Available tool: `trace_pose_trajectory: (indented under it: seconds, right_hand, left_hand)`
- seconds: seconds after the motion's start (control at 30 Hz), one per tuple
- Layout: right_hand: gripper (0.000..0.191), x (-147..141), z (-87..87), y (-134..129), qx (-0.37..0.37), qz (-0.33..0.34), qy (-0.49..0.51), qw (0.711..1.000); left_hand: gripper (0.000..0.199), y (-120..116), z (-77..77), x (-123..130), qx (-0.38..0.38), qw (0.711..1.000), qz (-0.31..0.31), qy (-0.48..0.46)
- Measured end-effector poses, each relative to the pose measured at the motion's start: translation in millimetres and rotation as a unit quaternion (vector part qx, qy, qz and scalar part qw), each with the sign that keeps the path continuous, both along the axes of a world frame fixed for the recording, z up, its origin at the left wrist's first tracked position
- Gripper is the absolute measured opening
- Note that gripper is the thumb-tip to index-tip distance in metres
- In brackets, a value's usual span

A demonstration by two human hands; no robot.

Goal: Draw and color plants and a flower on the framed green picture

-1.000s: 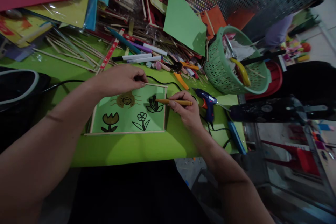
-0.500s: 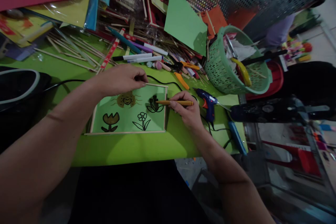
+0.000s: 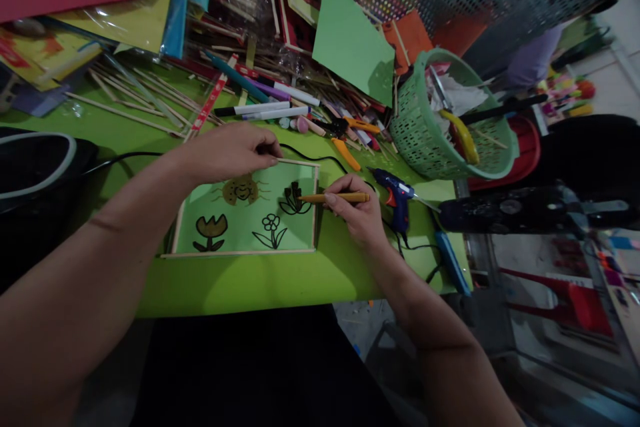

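Right hand [image 3: 359,212] is gripping pen [image 3: 316,199] at three o'clock on card [image 3: 241,230]; left hand [image 3: 240,148], grip unclear, is resting at twelve.

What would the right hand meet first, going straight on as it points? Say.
Probably the right-side frame stick: the pen in the right hand reaches across it, though the hand's height is unclear.

the drawing [image 3: 243,223] lies on the table [image 3: 225,287], markers [image 3: 277,113] behind it, the glue gun [image 3: 399,199] to its right.
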State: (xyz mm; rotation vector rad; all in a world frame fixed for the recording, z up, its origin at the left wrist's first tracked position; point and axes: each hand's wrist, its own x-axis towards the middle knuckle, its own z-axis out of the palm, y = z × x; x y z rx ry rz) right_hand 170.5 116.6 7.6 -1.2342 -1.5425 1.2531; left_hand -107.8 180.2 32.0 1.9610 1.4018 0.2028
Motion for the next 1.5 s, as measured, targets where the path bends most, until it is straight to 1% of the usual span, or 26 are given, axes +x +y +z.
trace_pose_trajectory:
  seconds: [0.13, 0.3, 0.57, 0.83, 1.0, 1.1, 1.27, 1.5]
  right_hand:
    - [0.035, -0.2, 0.5, -0.1, -0.006, -0.005, -0.005, 1.0]
    - [0.038, -0.7, 1.0, 0.4, -0.005, 0.001, -0.008, 1.0]
    - [0.032, 0.3, 0.2, 0.1, 0.002, 0.005, 0.006, 1.0]
    - [0.039, 0.3, 2.0, -0.5, -0.007, 0.0, -0.007, 1.0]
    - [0.039, 0.0, 2.2, 0.1, -0.007, 0.002, -0.007, 1.0]
    - [0.04, 0.3, 1.5, 0.2, -0.007, 0.004, -0.013, 1.0]
    - [0.036, 1.6, 0.0, 0.5, -0.001, 0.008, -0.007, 1.0]
    - [0.041, 2.3, -0.5, 0.0, -0.008, 0.002, -0.008, 1.0]
  left_hand:
    - [0.042, 0.8, -2.3, -0.5, 0.0, 1.0, 0.0, -0.012]
    - [0.043, 0.3, -1.3, -0.9, 0.01, 1.0, -0.009, -0.002]
    - [0.044, 0.0, 0.1, -0.2, 0.004, 1.0, -0.006, -0.004]
    - [0.043, 0.9, -3.0, -2.1, 0.013, 1.0, -0.014, -0.015]
    - [0.044, 0.3, -1.7, -1.6, -0.004, 1.0, 0.002, -0.014]
    - [0.045, 0.2, -1.6, -1.7, 0.0, 1.0, -0.002, -0.011]
    - [0.045, 0.6, -1.9, -1.7, 0.007, 1.0, -0.007, -0.009]
    - [0.043, 0.8, -2.1, -2.1, 0.006, 1.0, -0.007, -0.011]
